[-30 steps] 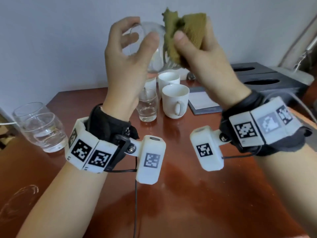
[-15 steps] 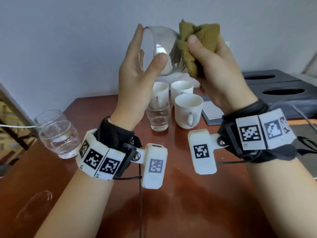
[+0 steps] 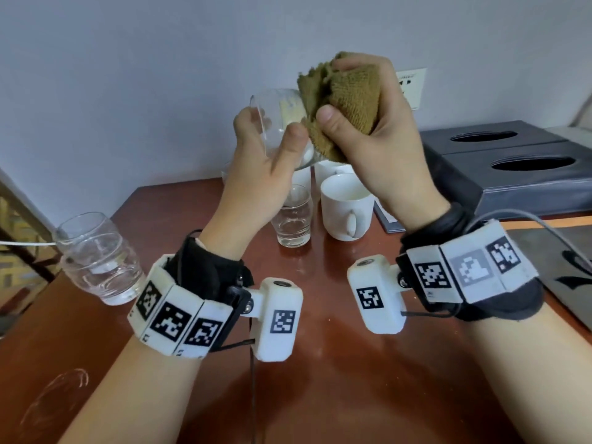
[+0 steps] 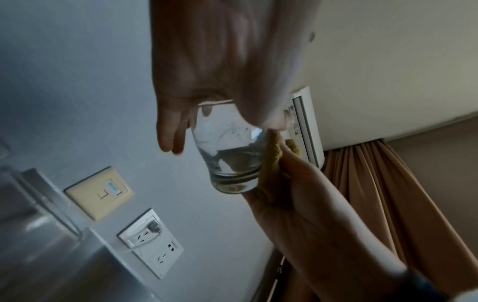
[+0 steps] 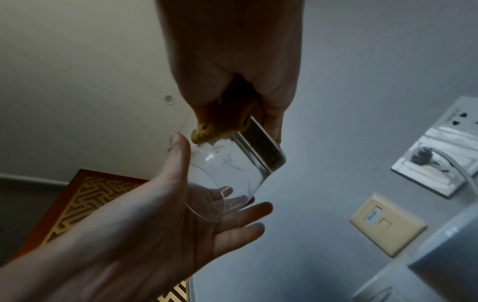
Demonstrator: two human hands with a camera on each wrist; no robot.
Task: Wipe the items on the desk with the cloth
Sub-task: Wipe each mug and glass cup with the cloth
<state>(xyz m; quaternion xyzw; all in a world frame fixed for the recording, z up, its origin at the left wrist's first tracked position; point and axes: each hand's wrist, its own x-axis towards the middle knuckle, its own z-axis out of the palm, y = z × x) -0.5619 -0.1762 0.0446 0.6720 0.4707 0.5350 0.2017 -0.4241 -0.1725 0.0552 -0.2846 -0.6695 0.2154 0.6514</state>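
We hold the glass (image 3: 282, 129) tilted above the mug (image 3: 347, 213): left hand (image 3: 256, 177) grips its rim end, right hand (image 3: 378, 136) presses the bunched cloth (image 3: 346, 100) round its base. Wiping is under way; next we likely turn the glass to reach unwiped wall.

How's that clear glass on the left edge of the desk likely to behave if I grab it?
The clear glass looks smooth, so it is probably slippery. It stands near the desk edge, so a careless push might send it off. Its thin wall suggests it would break if dropped.
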